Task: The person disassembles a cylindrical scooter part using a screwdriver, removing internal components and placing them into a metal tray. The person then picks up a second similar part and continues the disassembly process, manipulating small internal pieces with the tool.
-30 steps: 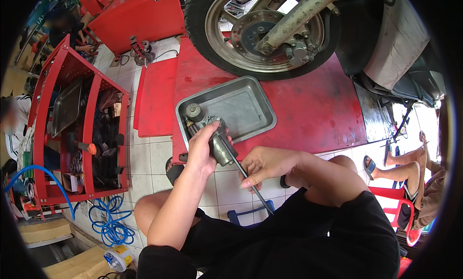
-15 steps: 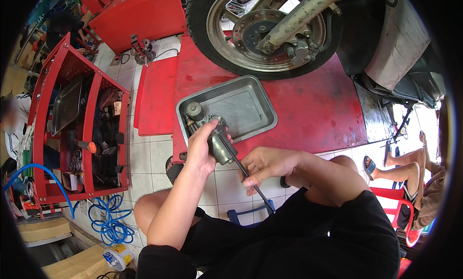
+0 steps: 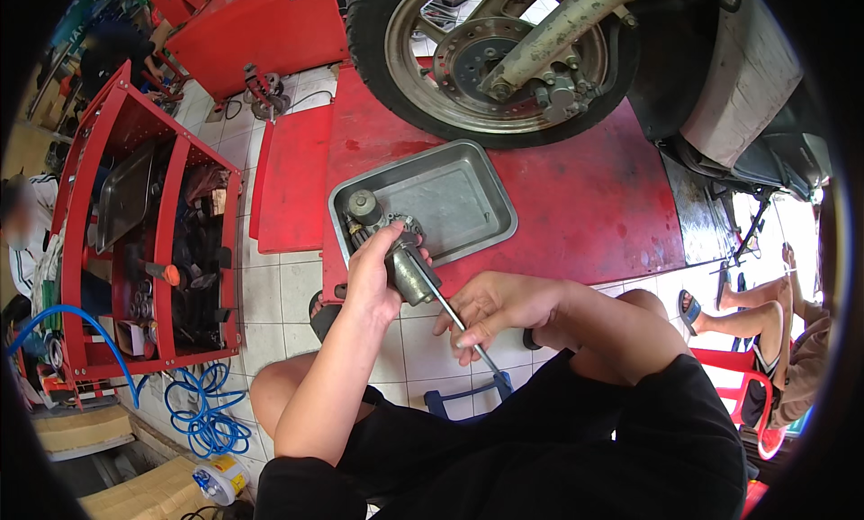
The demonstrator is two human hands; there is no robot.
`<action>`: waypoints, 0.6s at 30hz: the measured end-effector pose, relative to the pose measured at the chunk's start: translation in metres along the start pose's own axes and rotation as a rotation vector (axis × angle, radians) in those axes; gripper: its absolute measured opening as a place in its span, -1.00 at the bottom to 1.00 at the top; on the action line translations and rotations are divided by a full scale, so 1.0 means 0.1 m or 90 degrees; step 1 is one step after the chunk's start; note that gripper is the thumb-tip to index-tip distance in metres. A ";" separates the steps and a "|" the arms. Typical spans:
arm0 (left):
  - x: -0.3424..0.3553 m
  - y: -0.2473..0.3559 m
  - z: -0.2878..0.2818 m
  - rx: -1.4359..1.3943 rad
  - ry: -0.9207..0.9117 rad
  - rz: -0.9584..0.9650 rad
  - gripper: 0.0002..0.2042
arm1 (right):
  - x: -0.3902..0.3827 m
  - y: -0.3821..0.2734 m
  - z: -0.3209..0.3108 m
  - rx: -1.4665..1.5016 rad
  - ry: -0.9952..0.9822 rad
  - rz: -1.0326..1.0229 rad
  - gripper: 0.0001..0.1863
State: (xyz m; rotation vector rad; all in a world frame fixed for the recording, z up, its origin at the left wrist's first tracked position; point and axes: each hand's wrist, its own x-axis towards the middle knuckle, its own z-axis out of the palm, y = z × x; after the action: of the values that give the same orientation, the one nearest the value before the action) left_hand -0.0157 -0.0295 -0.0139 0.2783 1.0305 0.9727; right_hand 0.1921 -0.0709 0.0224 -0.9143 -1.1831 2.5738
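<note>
My left hand (image 3: 373, 273) is closed around a grey metal carburetor (image 3: 411, 279), holding it tilted over the near left corner of a metal tray (image 3: 499, 183). A round metal cap (image 3: 362, 203) shows beyond my fingers, at the left inside the tray. From the carburetor's near end a long thin metal rod (image 3: 452, 315) slants down to the right, toward my lap. My right hand (image 3: 499, 311) has its thumb and fingers closed on this rod about midway. Where the rod meets the carburetor is hard to make out.
The tray rests on a red platform (image 3: 585, 205) under a motorcycle's front wheel (image 3: 369, 61). A red tool cart (image 3: 166, 250) stands left, near a coiled blue hose (image 3: 202, 412). Below my hands is a blue stool (image 3: 441, 403). Another person's leg (image 3: 747, 322) shows at right.
The rod looked dark before and now shines pale along its length. My right fingers have shifted slightly on it. My left hand and the carburetor have barely moved.
</note>
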 end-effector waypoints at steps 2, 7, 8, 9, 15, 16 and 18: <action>-0.01 0.00 0.03 -0.014 0.006 0.000 -0.68 | -0.02 -0.02 0.00 0.027 -0.026 0.006 -0.48; -0.02 0.01 0.05 -0.019 0.010 -0.004 -0.71 | 0.00 -0.03 -0.07 -0.137 -0.003 0.046 -0.51; -0.01 0.01 0.05 -0.021 0.011 -0.005 -0.71 | 0.01 -0.03 -0.07 -0.165 0.012 0.055 -0.52; 0.00 0.01 0.04 -0.022 0.012 -0.006 -0.71 | 0.01 -0.02 -0.05 -0.125 0.020 0.032 -0.54; -0.01 0.01 0.01 0.010 -0.004 0.010 -0.62 | -0.04 -0.06 0.06 -0.017 -0.007 0.010 -0.58; -0.03 0.01 0.04 0.006 -0.001 0.009 -0.65 | -0.03 -0.03 0.01 -0.048 -0.016 0.017 -0.59; -0.05 0.02 0.09 -0.002 0.005 0.007 -0.70 | 0.00 0.00 -0.06 -0.108 -0.021 0.038 -0.58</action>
State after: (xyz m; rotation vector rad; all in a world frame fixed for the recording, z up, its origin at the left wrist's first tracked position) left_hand -0.0102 -0.0303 -0.0046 0.2778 1.0354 0.9854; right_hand 0.1957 -0.0671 0.0197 -0.9580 -1.4217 2.5751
